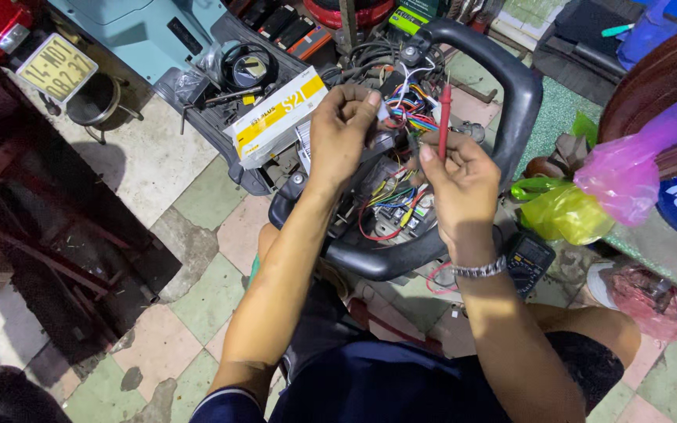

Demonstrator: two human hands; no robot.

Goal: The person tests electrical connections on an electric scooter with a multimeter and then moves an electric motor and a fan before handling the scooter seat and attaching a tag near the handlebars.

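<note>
— What sits at the middle of it all?

— A bundle of thin, plastic-coated wires (pixel 410 110), blue, red, yellow and white, fanning out of a small pale connector (pixel 383 112). It hangs over the open body of a dismantled scooter, inside the loop of a thick, matte black grab rail (pixel 520 102).

— And the hands?

— The left hand (pixel 340 133) is curled, thumb and fingers pinched narrowly on that connector. The right hand (pixel 461 184) is closed around a slim red probe (pixel 445 121), held upright like a pen, its tip up among the wires. A metal link bracelet (pixel 479 270) circles the right wrist.

— Below them?

— More looped wires (pixel 389 211), red, yellow and green, tangled over dark blocky parts. Just beside the right wrist lies a dark, boxy multimeter (pixel 528 260) with a round dial.

— Further out?

— A white and yellow cardboard box (pixel 278 117), rectangular, rests on the frame left of the left hand. To the right, crumpled thin plastic bags, one yellow-green (pixel 562 211), one pink (pixel 628 168). The floor (pixel 197 298) is worn square tile, pale green and pink, chipped and stained. At upper left, a small round metal pot (pixel 94 100) on legs.
</note>
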